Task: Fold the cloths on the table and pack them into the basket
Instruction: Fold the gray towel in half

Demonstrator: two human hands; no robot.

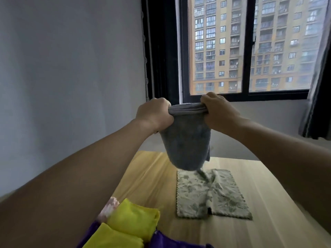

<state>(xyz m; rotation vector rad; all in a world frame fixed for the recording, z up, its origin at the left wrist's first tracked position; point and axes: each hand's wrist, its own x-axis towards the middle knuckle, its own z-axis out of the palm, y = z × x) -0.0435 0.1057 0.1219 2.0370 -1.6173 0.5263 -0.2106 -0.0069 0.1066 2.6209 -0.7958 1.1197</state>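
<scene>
**Grey cloth held up in both hands above the table**

Both arms reach forward from the bottom corners of the view. The left hand [155,114] grips the left end of the top edge of a grey cloth [186,140], fingers curled tight over the bunched fabric. The right hand [217,110] grips the right end of the same edge in the same way. The edge is stretched between the 2 fists in several stacked layers, so the cloth appears to be folded at least once; the exact number of layers is hard to read.

The cloth hangs down from the hands, clear of the wooden table [268,203]. Its lower end is blurred and hangs just above a green patterned cloth [211,192]; contact between them cannot be told.

The patterned cloth lies flat on the table, with zigzag edges and a slit running up from its near edge.

At the near left edge of the view sit 2 folded yellow cloths [133,221], side by side and touching. A pink patterned cloth [109,207] shows just behind them. Purple fabric [168,241] lies beneath and to the right of them.

Behind the table: a plain wall [71,68], a dark-framed window [249,51] and a dark curtain [317,104] at the right.
</scene>
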